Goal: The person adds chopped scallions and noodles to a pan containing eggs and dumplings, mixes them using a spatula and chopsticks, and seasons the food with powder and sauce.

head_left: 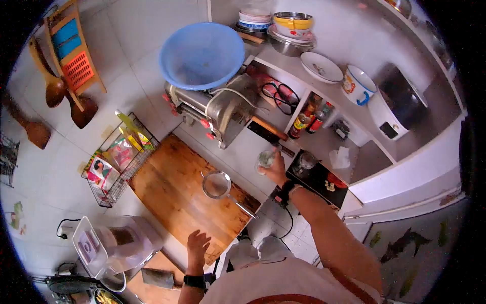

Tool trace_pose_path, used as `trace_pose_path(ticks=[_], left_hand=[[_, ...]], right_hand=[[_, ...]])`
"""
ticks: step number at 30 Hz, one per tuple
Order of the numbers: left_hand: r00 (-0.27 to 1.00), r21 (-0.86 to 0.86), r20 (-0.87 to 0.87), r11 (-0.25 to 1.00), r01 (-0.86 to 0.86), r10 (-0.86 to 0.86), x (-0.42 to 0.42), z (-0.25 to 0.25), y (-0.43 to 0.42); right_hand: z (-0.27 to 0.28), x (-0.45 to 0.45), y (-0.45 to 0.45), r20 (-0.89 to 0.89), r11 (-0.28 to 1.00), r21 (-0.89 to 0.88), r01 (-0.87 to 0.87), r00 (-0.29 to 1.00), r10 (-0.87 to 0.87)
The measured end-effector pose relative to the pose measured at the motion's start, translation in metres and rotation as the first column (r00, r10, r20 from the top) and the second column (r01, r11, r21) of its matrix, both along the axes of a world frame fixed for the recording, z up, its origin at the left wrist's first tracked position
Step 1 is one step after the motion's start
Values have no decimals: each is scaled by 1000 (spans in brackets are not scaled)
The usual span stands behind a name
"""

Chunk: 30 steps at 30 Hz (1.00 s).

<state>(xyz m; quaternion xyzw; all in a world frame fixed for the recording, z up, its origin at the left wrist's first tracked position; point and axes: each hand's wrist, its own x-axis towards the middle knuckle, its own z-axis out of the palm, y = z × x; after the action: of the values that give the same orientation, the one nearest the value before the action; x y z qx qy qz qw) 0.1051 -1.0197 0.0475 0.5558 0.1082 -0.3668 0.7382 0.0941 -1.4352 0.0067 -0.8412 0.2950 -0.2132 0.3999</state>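
My right hand [277,171] is closed around a small clear glass jar [265,159] with something pale in it, at the right end of the white counter. Over the near edge of the wooden cutting board [167,172], my left hand [198,245] hangs with its fingers apart and nothing in it. A metal strainer [217,184] lies on the board between the two hands, its handle [244,206] reaching past the board's right edge. Just right of my right hand, a black tray [319,183] bears a glass container [307,161] and some pale pieces [330,186].
A blue basin [202,55] rests on a metal pasta machine [217,109] at the back. Behind the board stands a wire basket [114,177] of packets. A cleaver [158,278] lies at lower left. Shelves [349,131] hold bottles and bowls on the right.
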Motion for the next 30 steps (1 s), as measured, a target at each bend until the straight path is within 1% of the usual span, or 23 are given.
trace_pose_path(ticks=[1, 2, 4, 5, 6, 8, 9, 10, 12, 14, 16, 17, 18, 19, 20, 22, 24, 25, 26, 27, 28, 29, 30], left_hand=[[1000, 76, 4, 997, -26, 26, -2, 5, -1], [999, 80, 5, 996, -38, 37, -6, 6, 0], [997, 174, 12, 982, -76, 75, -15, 4, 4], [992, 207, -17, 971, -122, 128, -20, 3, 2], [990, 216, -18, 967, -135, 143, -25, 4, -1], [974, 174, -86, 966, -192, 209, -33, 6, -9], [980, 203, -46, 962, -182, 195, -37, 5, -15], [979, 208, -40, 960, -188, 201, -39, 6, -25], [992, 251, 22, 960, -127, 125, -41, 11, -48], [994, 237, 10, 966, -104, 105, -37, 2, -70], [995, 318, 76, 947, 41, -69, -28, -16, -100], [987, 198, 140, 979, 46, -75, -26, -13, -121], [979, 73, 193, 996, 58, -71, -28, -12, -145], [966, 50, 213, 989, 136, -144, -27, -11, -168], [948, 25, 242, 978, 208, -208, -26, -12, -190], [906, 116, 73, 906, 407, -416, -24, -44, -232], [871, -41, 7, 870, 492, -492, -34, -65, -277], [869, -48, 2, 868, 494, -495, -40, -86, -299], [851, -155, 42, 838, 524, -524, -47, -111, -320], [832, -256, 83, 795, 550, -549, -55, -127, -339], [830, -257, 78, 793, 552, -553, -63, -133, -362], [859, -155, -11, 849, 505, -512, -70, -136, -388], [883, -46, -94, 888, 457, -459, -72, -138, -409]], right_hand=[[2, 14, -6, 28, 999, 40, -12, 1000, 11], [5, 29, -12, 55, 996, 80, -25, 998, 20], [-14, 56, -25, 79, 969, -244, 29, 997, -10], [-17, 65, -28, 24, 991, -128, 31, 999, -28], [-19, 73, -32, 21, 993, -118, 16, 1000, -14], [-21, 89, -41, -49, 994, -100, -34, 998, 30], [-22, 96, -45, 4, 995, 4, -100, 995, 100], [-28, 104, -51, 9, 994, 10, -105, 994, 105], [-50, 114, -56, 38, 992, -82, -97, 994, 101], [-63, 118, -57, 40, 985, -154, -83, 995, 90], [-53, 102, -62, 163, 965, -254, -61, 981, 105], [-39, 82, -62, 72, 960, -197, -197, 974, 214], [-25, 53, -58, 60, 944, -173, -281, 954, 295], [-25, 24, -55, 73, 938, -2, -347, 935, 347], [-27, -6, -50, 105, 898, 163, -409, 912, 396], [-9, -71, -49, -33, 898, 179, -401, 910, 413], [-39, -131, -60, 50, 933, 215, -289, 957, 286], [-31, -154, -74, -9, 948, 226, -223, 973, 231], [-19, -173, -87, -66, 960, 233, -156, 982, 176], [-14, -188, -100, -72, 960, 235, -151, 982, 172], [-11, -199, -114, -91, 982, 176, -62, 993, 79], [-11, -206, -125, -101, 993, 114, 28, 995, -17], [-16, -211, -132, -101, 993, 113, 34, 995, -23]])
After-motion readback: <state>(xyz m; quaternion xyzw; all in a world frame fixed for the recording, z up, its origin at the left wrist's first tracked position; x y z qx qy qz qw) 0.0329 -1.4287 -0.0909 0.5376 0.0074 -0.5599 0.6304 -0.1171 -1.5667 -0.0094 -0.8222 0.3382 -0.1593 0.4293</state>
